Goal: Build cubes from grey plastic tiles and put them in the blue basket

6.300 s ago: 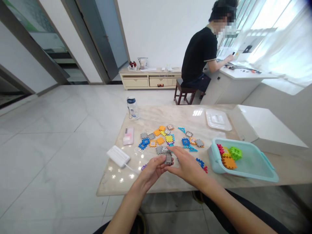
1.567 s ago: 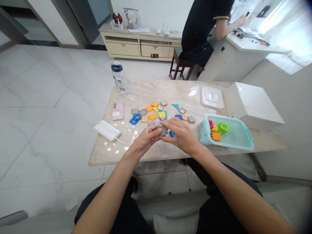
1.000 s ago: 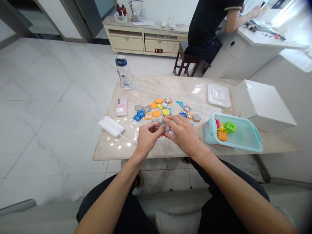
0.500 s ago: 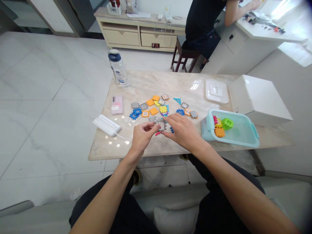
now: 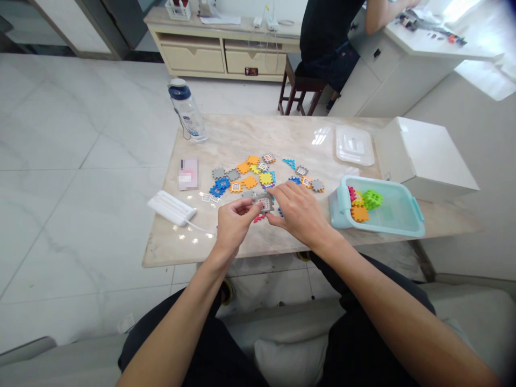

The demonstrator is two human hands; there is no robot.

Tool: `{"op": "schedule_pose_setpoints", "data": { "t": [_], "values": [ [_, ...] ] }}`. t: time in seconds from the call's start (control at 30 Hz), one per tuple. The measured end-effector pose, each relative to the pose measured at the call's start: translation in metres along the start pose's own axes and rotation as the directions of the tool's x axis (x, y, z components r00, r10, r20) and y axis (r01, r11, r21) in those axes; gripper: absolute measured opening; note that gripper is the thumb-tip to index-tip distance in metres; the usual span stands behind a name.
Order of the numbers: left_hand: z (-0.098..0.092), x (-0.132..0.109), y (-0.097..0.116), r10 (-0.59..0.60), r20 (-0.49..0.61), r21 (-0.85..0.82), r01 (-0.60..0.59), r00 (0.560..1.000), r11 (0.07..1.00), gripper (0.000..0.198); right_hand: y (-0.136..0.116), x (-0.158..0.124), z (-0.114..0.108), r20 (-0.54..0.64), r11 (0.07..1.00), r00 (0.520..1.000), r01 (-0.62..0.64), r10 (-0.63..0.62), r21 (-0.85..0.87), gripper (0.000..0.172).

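My left hand (image 5: 233, 222) and my right hand (image 5: 297, 212) meet over the near middle of the marble table (image 5: 282, 134). Both pinch a grey interlocking tile piece (image 5: 264, 202) between their fingertips, just above the tabletop. A small red piece (image 5: 259, 217) lies under the hands. Several loose tiles (image 5: 250, 174) in orange, blue, grey and yellow are spread on the table just beyond my hands.
A teal bin (image 5: 397, 212) at the right holds assembled red, orange and green blocks (image 5: 363, 203). Behind it lie a clear lid (image 5: 355, 145) and a white box (image 5: 425, 158). A water bottle (image 5: 186, 110), a pink card (image 5: 188, 173) and a white power bank (image 5: 171, 207) sit at left. Another person (image 5: 326, 32) sits beyond.
The view has tilted down and shifted slightly. My hands stay together on the grey piece, with only small finger movements.
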State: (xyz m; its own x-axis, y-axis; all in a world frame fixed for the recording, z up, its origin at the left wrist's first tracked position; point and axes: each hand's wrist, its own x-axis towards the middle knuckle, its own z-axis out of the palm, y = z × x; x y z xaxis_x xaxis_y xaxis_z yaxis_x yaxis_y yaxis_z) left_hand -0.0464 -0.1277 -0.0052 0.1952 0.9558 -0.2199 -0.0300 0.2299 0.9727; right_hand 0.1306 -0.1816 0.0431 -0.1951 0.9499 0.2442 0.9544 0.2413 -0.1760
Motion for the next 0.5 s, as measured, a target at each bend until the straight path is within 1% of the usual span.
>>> {"op": "schedule_pose_setpoints", "data": {
  "t": [0.07,0.13,0.23,0.4,0.5],
  "values": [
    [0.000,0.000,-0.001,-0.005,-0.006,-0.009,0.005,1.000,1.000,0.033,0.000,0.000,0.002,0.005,1.000,1.000,0.022,-0.022,0.021,0.049],
    [0.000,-0.001,-0.003,-0.008,0.003,-0.014,0.008,1.000,1.000,0.033,0.001,0.001,0.005,0.011,0.998,0.999,0.045,-0.046,0.044,0.051],
    [-0.002,-0.002,-0.006,-0.001,0.008,0.011,0.001,1.000,1.000,0.032,0.000,0.001,0.008,0.015,0.996,0.998,0.066,-0.067,0.057,0.046],
    [-0.006,-0.005,-0.008,0.016,0.005,0.070,-0.016,1.000,0.997,0.032,-0.003,0.002,0.014,0.001,0.996,0.998,0.059,-0.059,0.067,0.040],
    [-0.007,-0.006,-0.006,0.033,-0.028,0.093,-0.030,0.999,0.995,0.031,-0.006,0.003,0.017,-0.020,0.996,0.999,0.049,-0.048,0.075,0.040]
  ]
}}
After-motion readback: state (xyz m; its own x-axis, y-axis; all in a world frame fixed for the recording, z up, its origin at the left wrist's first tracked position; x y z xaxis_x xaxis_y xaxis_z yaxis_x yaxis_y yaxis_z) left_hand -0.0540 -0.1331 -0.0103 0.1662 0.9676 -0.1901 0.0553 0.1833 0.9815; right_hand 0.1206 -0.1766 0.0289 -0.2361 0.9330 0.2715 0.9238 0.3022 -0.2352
